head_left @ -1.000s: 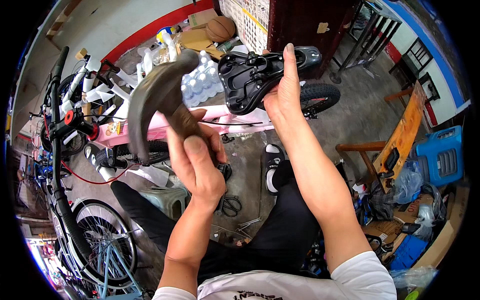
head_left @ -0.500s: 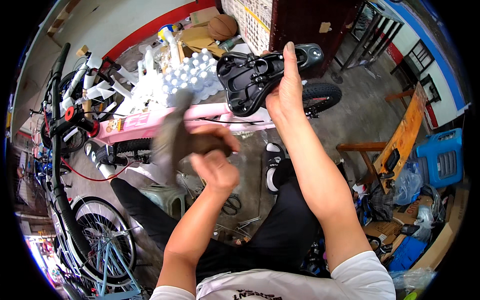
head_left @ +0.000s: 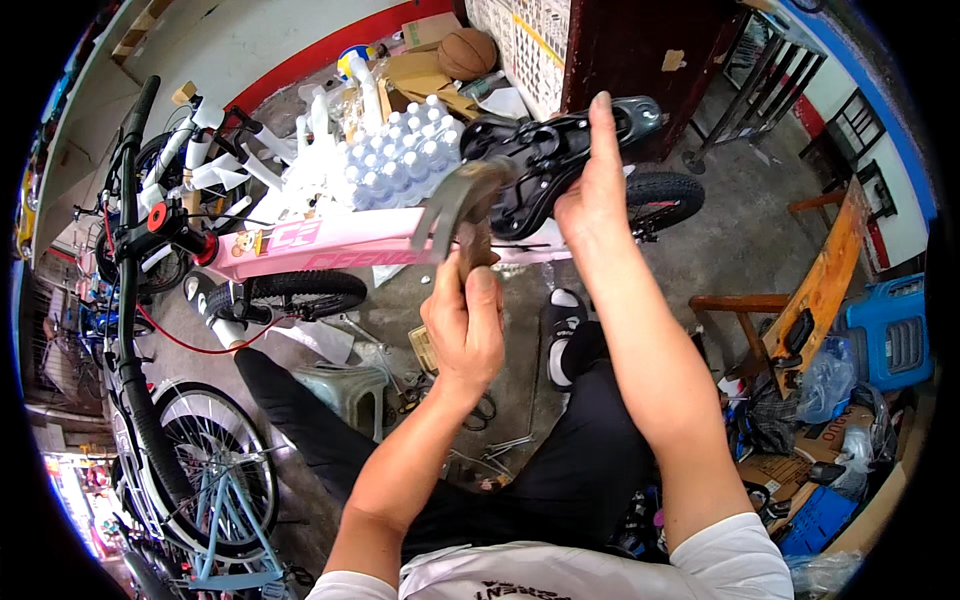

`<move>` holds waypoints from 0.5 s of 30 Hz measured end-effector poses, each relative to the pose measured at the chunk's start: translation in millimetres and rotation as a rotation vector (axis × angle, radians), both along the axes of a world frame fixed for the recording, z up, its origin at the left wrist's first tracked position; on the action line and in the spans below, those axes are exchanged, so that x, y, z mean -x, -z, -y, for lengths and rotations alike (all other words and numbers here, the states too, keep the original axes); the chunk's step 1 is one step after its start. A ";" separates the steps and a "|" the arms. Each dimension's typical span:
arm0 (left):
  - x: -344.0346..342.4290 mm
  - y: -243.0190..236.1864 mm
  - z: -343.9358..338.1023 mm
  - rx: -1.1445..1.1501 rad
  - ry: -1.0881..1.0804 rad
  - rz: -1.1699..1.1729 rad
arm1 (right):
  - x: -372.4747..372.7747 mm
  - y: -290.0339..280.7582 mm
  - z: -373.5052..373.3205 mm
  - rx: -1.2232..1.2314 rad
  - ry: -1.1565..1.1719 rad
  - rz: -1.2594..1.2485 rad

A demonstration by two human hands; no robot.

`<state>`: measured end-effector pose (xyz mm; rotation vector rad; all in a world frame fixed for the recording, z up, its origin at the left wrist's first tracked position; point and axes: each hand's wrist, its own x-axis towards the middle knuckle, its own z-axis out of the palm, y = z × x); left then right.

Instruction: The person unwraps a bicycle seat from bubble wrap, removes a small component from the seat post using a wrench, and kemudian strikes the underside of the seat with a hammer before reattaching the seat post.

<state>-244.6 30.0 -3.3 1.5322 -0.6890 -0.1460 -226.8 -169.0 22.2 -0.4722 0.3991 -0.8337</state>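
A black bicycle saddle (head_left: pixel 540 165) is held upside down, its underside with rails and clamp showing. My right hand (head_left: pixel 592 205) grips it from the right, thumb along its side. In my left hand (head_left: pixel 465 325) is a claw hammer (head_left: pixel 465 200), its metal head at the saddle's near left edge; motion smears it a little, and whether it touches cannot be told. Most of its handle is hidden by my fingers. Below the saddle lies the pink bicycle frame (head_left: pixel 330 245), with its black handlebar (head_left: pixel 125 250) on the left.
Wrapped plastic bottles (head_left: pixel 405 155) stand beyond the frame, near a basketball (head_left: pixel 466 54). On the floor are a plastic stool (head_left: pixel 345 390) and several loose tools. A light-blue bicycle (head_left: pixel 215 520) is at lower left. A wooden bench (head_left: pixel 825 280) and blue case (head_left: pixel 890 330) are at right.
The hammer has swung to the right, from over the pink frame to the saddle's edge. The saddle stays in my right hand. The whole view has shifted slightly.
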 end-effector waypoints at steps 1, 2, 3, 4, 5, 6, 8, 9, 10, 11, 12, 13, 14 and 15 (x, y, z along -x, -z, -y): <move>2.8 3.3 -2.9 0.113 0.001 -0.013 | -3.9 4.8 8.1 0.028 -0.023 0.052; 3.4 6.1 -3.1 0.237 0.003 -0.024 | -6.8 1.1 9.0 0.064 -0.016 0.066; 4.2 8.0 -1.9 0.351 -0.052 0.017 | -8.7 -0.2 5.6 0.060 0.007 0.052; -1.5 8.6 -4.3 0.397 -0.038 0.066 | -10.1 -0.9 1.1 0.056 0.030 0.038; -2.7 1.4 -7.7 0.333 -0.005 0.040 | -7.3 -1.0 0.6 0.063 0.032 0.033; -3.7 -12.1 -11.0 0.269 0.030 0.016 | -4.7 -1.1 1.0 0.047 0.044 0.011; -5.1 -37.2 -12.2 0.199 0.026 0.051 | -2.9 -1.6 1.9 0.029 0.055 -0.013; -7.7 -38.2 -6.4 0.342 -0.016 0.103 | -2.8 -1.6 1.6 0.026 0.041 0.003; -4.9 -45.8 -5.4 0.399 -0.034 0.129 | -2.4 -1.4 1.2 0.023 0.028 0.018; -5.0 -44.9 -7.3 0.453 0.031 0.138 | -3.6 -2.0 -1.8 0.045 0.017 0.033; -5.3 -43.1 -9.2 0.507 0.097 0.147 | -4.3 -2.6 -4.5 0.044 0.018 0.032; 1.4 -36.9 -1.2 0.565 0.015 0.121 | -4.3 -3.0 -7.4 0.052 0.019 0.036; -5.1 -20.2 1.2 0.608 0.019 0.214 | -6.6 -7.8 -13.9 0.060 0.008 0.049; -7.2 3.3 3.9 0.503 0.013 0.244 | -4.7 -9.1 -15.9 0.060 0.014 0.048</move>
